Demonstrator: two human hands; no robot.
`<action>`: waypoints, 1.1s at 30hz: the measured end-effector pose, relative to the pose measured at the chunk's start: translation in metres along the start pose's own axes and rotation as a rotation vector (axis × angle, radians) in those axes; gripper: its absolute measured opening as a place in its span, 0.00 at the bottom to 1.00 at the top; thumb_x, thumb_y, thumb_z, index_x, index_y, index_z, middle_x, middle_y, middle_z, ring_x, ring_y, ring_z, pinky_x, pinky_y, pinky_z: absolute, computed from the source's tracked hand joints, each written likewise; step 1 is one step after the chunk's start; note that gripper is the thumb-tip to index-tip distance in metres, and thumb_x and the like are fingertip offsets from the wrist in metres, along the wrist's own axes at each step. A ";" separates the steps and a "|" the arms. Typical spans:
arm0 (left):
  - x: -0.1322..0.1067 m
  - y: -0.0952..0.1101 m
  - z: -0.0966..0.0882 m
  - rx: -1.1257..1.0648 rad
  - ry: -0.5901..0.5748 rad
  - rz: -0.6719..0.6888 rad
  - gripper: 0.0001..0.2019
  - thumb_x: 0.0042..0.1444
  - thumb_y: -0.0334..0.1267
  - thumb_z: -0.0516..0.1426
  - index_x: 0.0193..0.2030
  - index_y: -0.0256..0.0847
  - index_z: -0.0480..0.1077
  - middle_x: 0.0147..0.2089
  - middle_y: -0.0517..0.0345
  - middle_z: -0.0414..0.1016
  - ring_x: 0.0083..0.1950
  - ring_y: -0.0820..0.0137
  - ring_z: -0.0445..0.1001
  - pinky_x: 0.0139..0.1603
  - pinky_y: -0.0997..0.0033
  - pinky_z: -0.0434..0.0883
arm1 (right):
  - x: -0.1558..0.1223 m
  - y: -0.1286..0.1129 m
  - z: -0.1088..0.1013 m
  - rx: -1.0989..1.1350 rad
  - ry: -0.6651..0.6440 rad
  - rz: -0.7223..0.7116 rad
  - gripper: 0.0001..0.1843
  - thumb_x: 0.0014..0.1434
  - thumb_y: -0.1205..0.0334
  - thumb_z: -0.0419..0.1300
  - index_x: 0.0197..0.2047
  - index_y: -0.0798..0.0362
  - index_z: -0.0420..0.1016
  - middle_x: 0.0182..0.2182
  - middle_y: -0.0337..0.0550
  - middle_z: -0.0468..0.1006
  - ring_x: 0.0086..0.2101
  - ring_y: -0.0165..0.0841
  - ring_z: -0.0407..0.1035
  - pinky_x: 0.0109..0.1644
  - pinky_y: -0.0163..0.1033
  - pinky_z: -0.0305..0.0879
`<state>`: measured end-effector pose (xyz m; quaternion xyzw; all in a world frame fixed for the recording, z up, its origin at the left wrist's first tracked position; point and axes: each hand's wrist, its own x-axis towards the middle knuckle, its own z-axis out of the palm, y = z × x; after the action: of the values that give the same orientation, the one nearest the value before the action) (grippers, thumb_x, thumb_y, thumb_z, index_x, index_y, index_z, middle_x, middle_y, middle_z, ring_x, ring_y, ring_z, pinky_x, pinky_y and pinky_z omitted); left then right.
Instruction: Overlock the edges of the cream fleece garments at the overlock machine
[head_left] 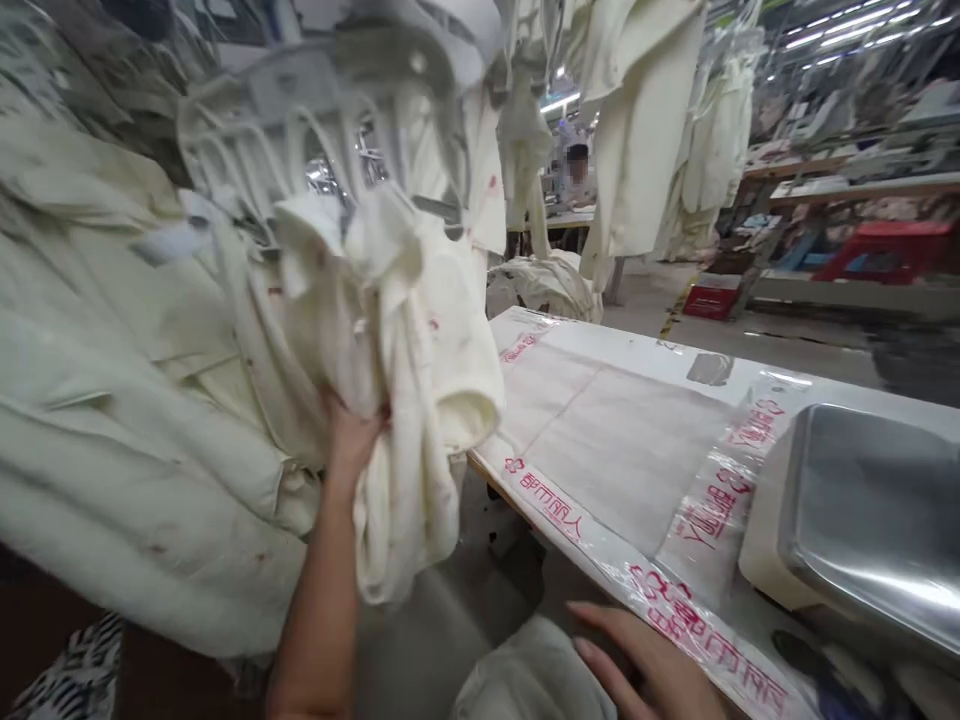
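The left hand [354,437] is seemingly gripping cream cloth garments [409,330], already hanging under a grey slotted frame [289,88]; the right hand [651,662] hovering, loosely spread.

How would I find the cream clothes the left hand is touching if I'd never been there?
Start from the white table, then look left to the blurred grey slotted frame. The cream clothes hang just below it, with the left hand on them. Unlike the broad cream cloth farther left, they hang in narrow folds, with a rounded opening beside the table.
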<state>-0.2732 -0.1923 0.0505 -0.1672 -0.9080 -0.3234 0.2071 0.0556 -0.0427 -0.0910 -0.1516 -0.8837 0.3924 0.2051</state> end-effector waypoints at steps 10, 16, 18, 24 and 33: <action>-0.028 0.052 0.028 -0.018 -0.298 0.028 0.28 0.51 0.49 0.55 0.55 0.34 0.64 0.51 0.37 0.72 0.55 0.47 0.70 0.51 0.54 0.68 | 0.062 -0.010 0.147 0.352 0.260 0.234 0.23 0.47 0.65 0.56 0.49 0.57 0.69 0.51 0.58 0.69 0.54 0.47 0.61 0.56 0.53 0.58; -0.092 0.098 -0.006 -0.270 -0.298 0.989 0.50 0.46 0.50 0.62 0.69 0.42 0.37 0.69 0.43 0.49 0.67 0.52 0.53 0.61 0.55 0.61 | 0.032 -0.048 0.012 0.498 0.348 0.152 0.07 0.56 0.60 0.54 0.35 0.53 0.70 0.29 0.40 0.73 0.31 0.31 0.68 0.33 0.31 0.63; -0.106 0.138 -0.018 -0.351 -0.763 1.324 0.38 0.50 0.42 0.61 0.66 0.48 0.49 0.58 0.52 0.68 0.55 0.59 0.71 0.49 0.66 0.71 | 0.018 -0.061 -0.047 0.669 0.439 0.174 0.18 0.54 0.52 0.60 0.46 0.50 0.68 0.34 0.40 0.73 0.33 0.32 0.69 0.33 0.32 0.65; -0.078 0.243 -0.046 -0.572 -0.457 1.257 0.12 0.57 0.39 0.52 0.45 0.39 0.71 0.40 0.59 0.74 0.45 0.65 0.74 0.48 0.65 0.69 | -0.040 -0.052 -0.093 0.442 0.105 0.244 0.25 0.50 0.46 0.63 0.48 0.51 0.72 0.40 0.43 0.75 0.41 0.39 0.69 0.44 0.38 0.66; -0.049 0.249 0.042 -0.317 -0.580 0.973 0.20 0.53 0.29 0.48 0.53 0.35 0.65 0.48 0.53 0.72 0.49 0.60 0.72 0.50 0.61 0.69 | -0.101 -0.052 -0.154 -0.126 0.391 0.550 0.13 0.63 0.51 0.47 0.42 0.50 0.66 0.26 0.37 0.73 0.28 0.31 0.67 0.31 0.31 0.58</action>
<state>-0.1333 0.0100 0.1262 -0.6753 -0.6870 -0.2642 0.0470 0.2115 -0.0228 0.0175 -0.4688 -0.7763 0.3412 0.2473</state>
